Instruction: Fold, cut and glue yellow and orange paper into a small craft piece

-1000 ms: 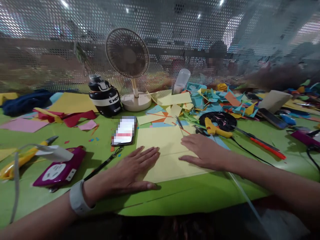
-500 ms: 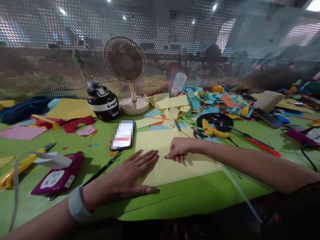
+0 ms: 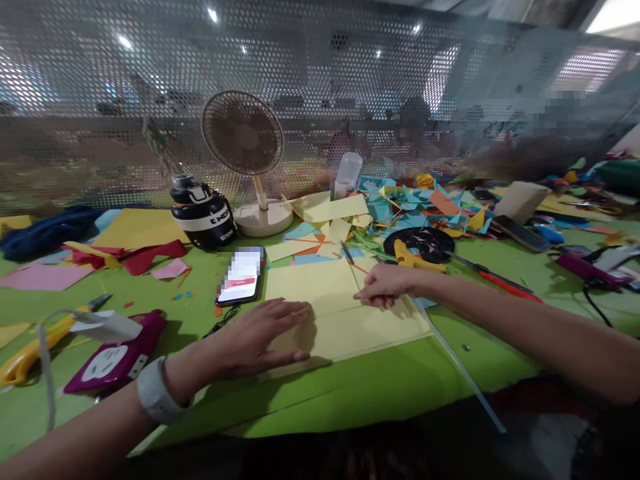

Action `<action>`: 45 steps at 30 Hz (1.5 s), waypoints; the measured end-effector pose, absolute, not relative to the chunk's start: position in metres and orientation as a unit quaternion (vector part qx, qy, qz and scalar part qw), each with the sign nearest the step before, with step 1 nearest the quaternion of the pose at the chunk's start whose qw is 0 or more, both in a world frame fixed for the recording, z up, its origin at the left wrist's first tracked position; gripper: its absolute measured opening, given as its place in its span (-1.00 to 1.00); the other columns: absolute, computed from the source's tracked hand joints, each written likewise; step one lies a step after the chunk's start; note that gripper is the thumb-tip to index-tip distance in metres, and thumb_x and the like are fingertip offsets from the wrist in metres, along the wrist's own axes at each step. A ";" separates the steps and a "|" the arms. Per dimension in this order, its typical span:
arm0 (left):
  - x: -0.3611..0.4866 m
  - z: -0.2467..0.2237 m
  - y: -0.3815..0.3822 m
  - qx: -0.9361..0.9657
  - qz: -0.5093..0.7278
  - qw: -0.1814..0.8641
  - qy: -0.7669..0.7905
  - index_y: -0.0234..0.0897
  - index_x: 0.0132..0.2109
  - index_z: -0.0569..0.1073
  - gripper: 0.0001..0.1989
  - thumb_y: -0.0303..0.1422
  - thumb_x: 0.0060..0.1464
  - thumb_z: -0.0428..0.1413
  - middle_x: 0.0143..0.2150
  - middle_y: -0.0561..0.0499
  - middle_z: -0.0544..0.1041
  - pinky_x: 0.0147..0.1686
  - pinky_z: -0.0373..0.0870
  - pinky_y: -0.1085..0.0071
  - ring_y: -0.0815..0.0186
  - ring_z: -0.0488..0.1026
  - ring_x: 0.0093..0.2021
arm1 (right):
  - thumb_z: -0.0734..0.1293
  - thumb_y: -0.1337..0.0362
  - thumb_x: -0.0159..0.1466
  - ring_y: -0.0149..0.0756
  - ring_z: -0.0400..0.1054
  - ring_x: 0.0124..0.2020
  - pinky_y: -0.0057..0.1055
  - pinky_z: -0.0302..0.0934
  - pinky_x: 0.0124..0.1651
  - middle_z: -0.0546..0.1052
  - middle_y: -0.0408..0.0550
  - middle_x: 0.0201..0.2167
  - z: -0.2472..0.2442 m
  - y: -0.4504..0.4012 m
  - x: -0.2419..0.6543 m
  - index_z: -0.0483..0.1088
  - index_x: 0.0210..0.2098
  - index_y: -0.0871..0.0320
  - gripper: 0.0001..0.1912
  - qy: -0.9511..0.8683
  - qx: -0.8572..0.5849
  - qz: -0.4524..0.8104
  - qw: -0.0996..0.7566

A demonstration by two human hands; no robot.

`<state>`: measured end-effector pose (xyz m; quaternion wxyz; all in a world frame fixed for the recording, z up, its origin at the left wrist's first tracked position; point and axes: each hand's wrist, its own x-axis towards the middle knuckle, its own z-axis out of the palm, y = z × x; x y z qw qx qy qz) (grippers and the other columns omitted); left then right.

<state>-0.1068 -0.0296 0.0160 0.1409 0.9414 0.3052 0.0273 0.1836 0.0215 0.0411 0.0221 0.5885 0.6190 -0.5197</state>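
Note:
A pale yellow sheet of paper (image 3: 345, 330) lies on the green tabletop in front of me. A faint crease line runs across it, close to my right hand. My left hand (image 3: 260, 333), with a light grey band on its wrist, is over the sheet's left part. Its fingers are stretched out and apart from the thumb, it holds nothing, and its shadow falls on the paper. My right hand (image 3: 387, 285) is curled like a fist at the sheet's right upper part, a fingertip touching the paper. Nothing shows in it.
A phone (image 3: 241, 275), black bottle (image 3: 203, 217) and fan (image 3: 245, 133) stand left and behind. Paper scraps (image 3: 400, 203), a yellow glue gun (image 3: 413, 257) and a round black plate (image 3: 430, 243) are beyond my right hand. Yellow-handled pliers (image 3: 45, 343) lie left. A clear stick (image 3: 465, 377) overhangs the edge.
My right hand has moved to the right and slightly up along the sheet. My left hand has lifted a little from the paper. The crease line now shows more clearly.

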 end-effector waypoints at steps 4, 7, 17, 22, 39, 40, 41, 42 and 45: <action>-0.075 0.027 -0.015 0.868 0.073 0.169 0.462 -0.28 -0.27 0.50 -0.51 0.05 0.13 -0.05 -0.29 -0.14 0.57 -0.29 0.39 0.26 0.14 0.51 -0.29 | 0.45 0.16 0.10 -0.55 0.24 -0.75 -0.58 0.16 -0.59 0.38 -0.25 -0.80 0.027 0.024 0.163 0.29 -0.70 0.22 -0.60 0.626 0.569 -0.533 0.027; -0.052 0.024 -0.004 0.750 0.016 0.398 0.528 -0.28 -0.47 0.42 -0.49 0.12 -0.01 0.05 -0.59 -0.01 0.49 -0.54 0.32 0.38 0.27 0.45 -0.59 | 0.49 0.07 0.03 -0.54 0.25 -0.76 -0.59 0.12 -0.64 0.39 -0.22 -0.81 0.019 0.026 0.161 0.28 -0.70 0.23 -0.56 0.630 0.561 -0.535 0.036; -0.043 0.014 0.007 0.662 -0.045 0.511 0.546 -0.29 -0.69 0.37 -0.41 0.18 -0.21 0.17 -0.78 0.04 0.35 -0.63 0.07 0.44 0.42 0.20 -0.74 | 0.48 -0.02 0.01 -0.50 0.31 -0.74 -0.58 0.14 -0.62 0.41 -0.22 -0.79 0.015 0.026 0.164 0.26 -0.68 0.22 -0.51 0.637 0.550 -0.539 0.032; -0.072 0.014 0.006 0.644 -0.062 0.519 0.559 -0.28 -0.66 0.41 -0.42 0.20 -0.21 0.15 -0.75 0.04 0.34 -0.62 0.07 0.44 0.40 0.19 -0.70 | 0.45 0.05 0.09 -0.50 0.32 -0.74 -0.58 0.18 -0.58 0.42 -0.22 -0.80 0.012 0.026 0.166 0.26 -0.67 0.22 -0.55 0.641 0.542 -0.542 0.029; -0.094 0.038 0.003 0.685 -0.034 0.444 0.577 -0.28 -0.71 0.35 -0.42 0.19 -0.27 0.18 -0.77 0.04 0.35 -0.62 0.25 0.40 0.37 0.27 -0.73 | 0.43 0.16 0.14 -0.43 0.34 -0.74 -0.54 0.27 -0.61 0.43 -0.17 -0.79 0.011 0.020 0.168 0.29 -0.66 0.22 -0.62 0.672 0.531 -0.516 -0.032; -0.089 0.040 0.001 0.686 -0.018 0.448 0.572 -0.29 -0.69 0.36 -0.42 0.19 -0.22 0.16 -0.77 0.03 0.37 -0.60 0.27 0.40 0.37 0.29 -0.73 | 0.42 0.16 0.14 -0.44 0.34 -0.74 -0.54 0.26 -0.62 0.42 -0.17 -0.78 0.017 0.024 0.165 0.30 -0.65 0.22 -0.63 0.681 0.527 -0.506 -0.044; -0.084 0.041 0.000 0.684 0.000 0.455 0.570 -0.30 -0.68 0.36 -0.42 0.17 -0.19 0.15 -0.77 0.03 0.37 -0.60 0.28 0.40 0.38 0.30 -0.74 | 0.41 0.16 0.16 -0.45 0.33 -0.74 -0.55 0.25 -0.62 0.42 -0.18 -0.77 0.022 0.030 0.162 0.31 -0.64 0.22 -0.64 0.692 0.523 -0.493 -0.063; -0.078 0.041 -0.002 0.682 0.021 0.464 0.565 -0.30 -0.68 0.36 -0.42 0.16 -0.17 0.15 -0.76 0.03 0.38 -0.61 0.29 0.41 0.38 0.30 -0.74 | 0.39 0.16 0.18 -0.47 0.33 -0.73 -0.56 0.24 -0.60 0.43 -0.19 -0.75 0.028 0.038 0.156 0.31 -0.61 0.22 -0.65 0.704 0.519 -0.478 -0.087; -0.060 0.033 -0.008 0.677 0.059 0.490 0.546 -0.31 -0.67 0.34 -0.45 0.10 -0.09 0.14 -0.75 0.04 0.37 -0.65 0.29 0.42 0.36 0.32 -0.74 | 0.36 0.16 0.21 -0.46 0.39 -0.62 -0.56 0.27 -0.50 0.48 -0.17 -0.64 0.040 0.070 0.128 0.32 -0.52 0.20 -0.71 0.734 0.496 -0.436 -0.158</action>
